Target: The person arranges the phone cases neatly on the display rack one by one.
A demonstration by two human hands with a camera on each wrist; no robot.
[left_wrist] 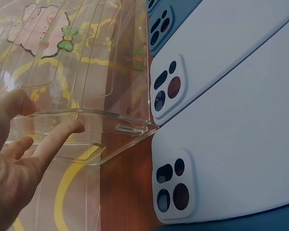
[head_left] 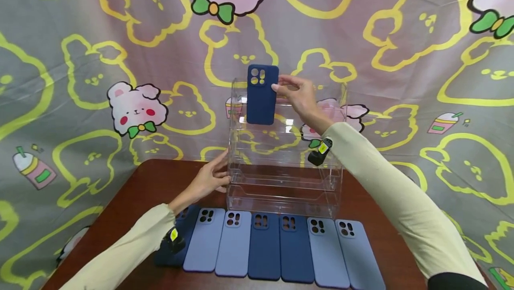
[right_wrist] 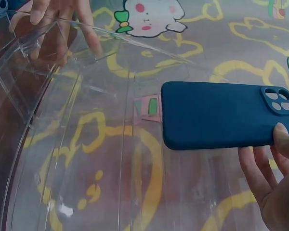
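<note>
My right hand (head_left: 296, 93) pinches a dark blue phone case (head_left: 262, 105) by its side edge, thumb on the back and fingers behind. The case is upright, camera cutouts at the top, in front of the upper part of a clear tiered display rack (head_left: 281, 212). In the right wrist view the blue case (right_wrist: 212, 115) appears sideways over the clear tiers. My left hand (head_left: 206, 177) touches the rack's left side low down. Loosely spread fingers of the left hand (left_wrist: 24, 159) lie against the clear side panel in the left wrist view.
In front of the rack, a row of phone cases lies on the brown table (head_left: 136, 196): several light blue cases (head_left: 234, 250) and several dark blue cases (head_left: 264, 252). Close behind stands a patterned cloth backdrop (head_left: 192, 67).
</note>
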